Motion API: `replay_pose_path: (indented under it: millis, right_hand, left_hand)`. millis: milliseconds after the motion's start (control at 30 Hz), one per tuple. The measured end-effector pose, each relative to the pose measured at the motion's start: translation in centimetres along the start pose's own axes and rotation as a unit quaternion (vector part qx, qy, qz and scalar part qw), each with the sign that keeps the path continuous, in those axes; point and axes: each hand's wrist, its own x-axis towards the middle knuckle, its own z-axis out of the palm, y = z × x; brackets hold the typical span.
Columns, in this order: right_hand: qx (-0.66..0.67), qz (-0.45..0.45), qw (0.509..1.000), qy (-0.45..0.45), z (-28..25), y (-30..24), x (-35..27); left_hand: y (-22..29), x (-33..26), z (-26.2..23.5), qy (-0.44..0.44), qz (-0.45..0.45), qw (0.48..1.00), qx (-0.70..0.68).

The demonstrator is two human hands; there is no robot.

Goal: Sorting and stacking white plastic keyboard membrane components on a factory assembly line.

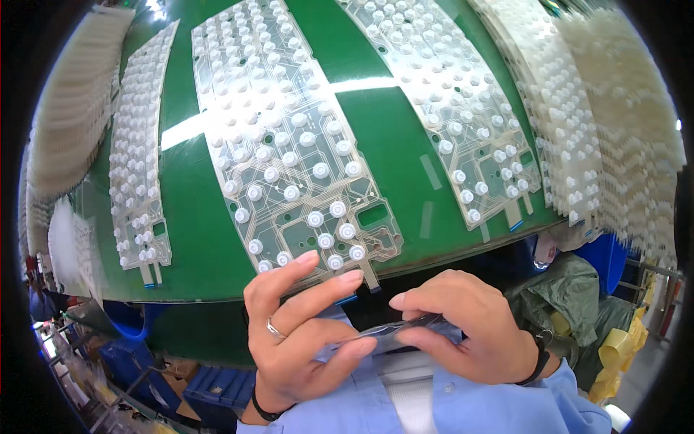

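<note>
In front of my chest, a thin, see-through plastic piece with a dark edge spans the gap between my hands. My left hand, wearing a ring, pinches its left end between thumb and a finger. Two other fingers of that hand reach up over the near end of a clear keyboard membrane with white rubber domes and printed traces. My right hand is closed on the piece's other end, thumb below and curled fingers above. The exact kind of this piece is too small and blurred to tell.
More domed membranes lie on the green table: one at left, one at right. Tall stacks of membranes stand at the far left and far right. Below the table edge are blue bins and a greenish plastic bag.
</note>
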Motion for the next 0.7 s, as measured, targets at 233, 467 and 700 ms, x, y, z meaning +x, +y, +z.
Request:
replay_pose_path:
  millis: [233,467,700]
  right_hand:
    - [-0.049,-0.070,0.994,0.075,0.2,0.3,0.1]
    - [-0.008,-0.022,0.990,0.139,-2.1,0.8,1.9]
    - [0.078,0.126,0.981,0.123,-2.0,1.5,4.7]
  left_hand:
    - [0.4,0.4,0.0,0.010,-0.026,0.999,0.025]
    - [-0.8,0.8,-0.2,-0.075,0.009,0.990,0.118]
    - [-0.4,0.4,-0.4,-0.128,0.026,0.987,0.096]
